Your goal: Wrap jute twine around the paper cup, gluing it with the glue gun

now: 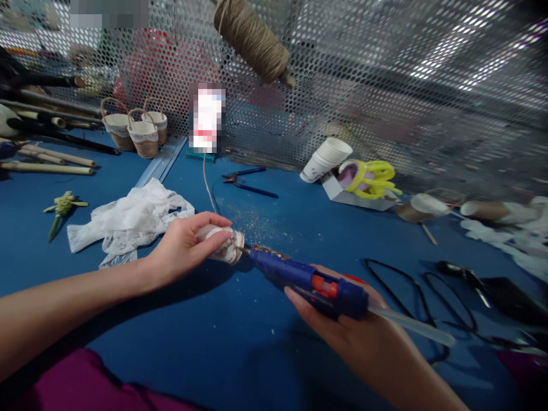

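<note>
Wrapped round a white paper cup (228, 249) lying on its side, my left hand (194, 242) keeps it just above the blue table. Some brown twine shows at the cup's right end. My right hand (338, 319) grips a blue glue gun (299, 274), with a clear glue stick (415, 325) poking out of its back. The gun's nozzle points left and meets, or nearly meets, the end of the cup. A strand of twine (208, 182) runs from the back of the table toward my left hand. White lace (132, 217) lies bunched beyond my left forearm.
Pliers (248, 181) lie open behind the cup. Small twine-wrapped baskets (143, 137) and sticks (51, 168) stand or lie at back left. Stacked paper cups (326, 158) and yellow-handled scissors (372, 177) sit back right. A black cable (398, 274) curls at right. A twine spool (254, 40) hangs before metal mesh.
</note>
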Available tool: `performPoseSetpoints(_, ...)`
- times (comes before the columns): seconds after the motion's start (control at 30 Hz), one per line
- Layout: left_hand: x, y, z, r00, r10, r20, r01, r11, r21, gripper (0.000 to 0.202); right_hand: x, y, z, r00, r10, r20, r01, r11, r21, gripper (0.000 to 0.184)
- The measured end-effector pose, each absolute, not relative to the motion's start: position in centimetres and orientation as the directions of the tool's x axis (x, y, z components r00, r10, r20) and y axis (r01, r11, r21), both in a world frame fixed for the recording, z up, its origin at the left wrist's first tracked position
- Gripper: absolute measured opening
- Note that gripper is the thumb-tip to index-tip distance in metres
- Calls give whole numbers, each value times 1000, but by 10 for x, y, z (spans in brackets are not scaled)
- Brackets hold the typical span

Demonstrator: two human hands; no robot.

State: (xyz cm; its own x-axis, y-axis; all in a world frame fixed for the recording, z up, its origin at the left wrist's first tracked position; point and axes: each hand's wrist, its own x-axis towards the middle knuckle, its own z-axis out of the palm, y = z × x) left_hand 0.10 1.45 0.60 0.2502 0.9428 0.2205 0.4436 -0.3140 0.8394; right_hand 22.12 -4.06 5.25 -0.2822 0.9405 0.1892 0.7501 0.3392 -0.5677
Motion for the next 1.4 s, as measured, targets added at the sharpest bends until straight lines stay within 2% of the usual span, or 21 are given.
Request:
performPoseSetpoints(0.1,1,14,6,248,948,198,443,-293,847,25,223,-41,51,-296,939,175,747,341,-571,12)
performPoseSetpoints(0.3,2,15,7,244,950,192,434,-284,855,23,230,-43,43,-329,922,205,784,388,-484,2)
performPoseSetpoints(0.47,2,15,6,239,952,190,422,-278,863,23,230,-43,44,-322,933,163,786,359,-504,5)
performPoseSetpoints(0.83,3,15,8,232,963,138,348,-214,913,25,226,-44,45,-302,923,239,780,383,-495,8)
performPoseSetpoints(1.0,4,15,9,221,967,125,344,-197,918,24,224,-43,51,-319,929,187,790,370,-489,17)
performPoseSetpoints(1.23,3,16,8,226,968,112,319,-182,930,26,227,-45,47,-331,922,199,804,386,-452,15)
performPoseSetpoints(1.4,3,16,8,224,968,114,335,-186,924,26,226,-43,50,-350,924,155,778,379,-502,16)
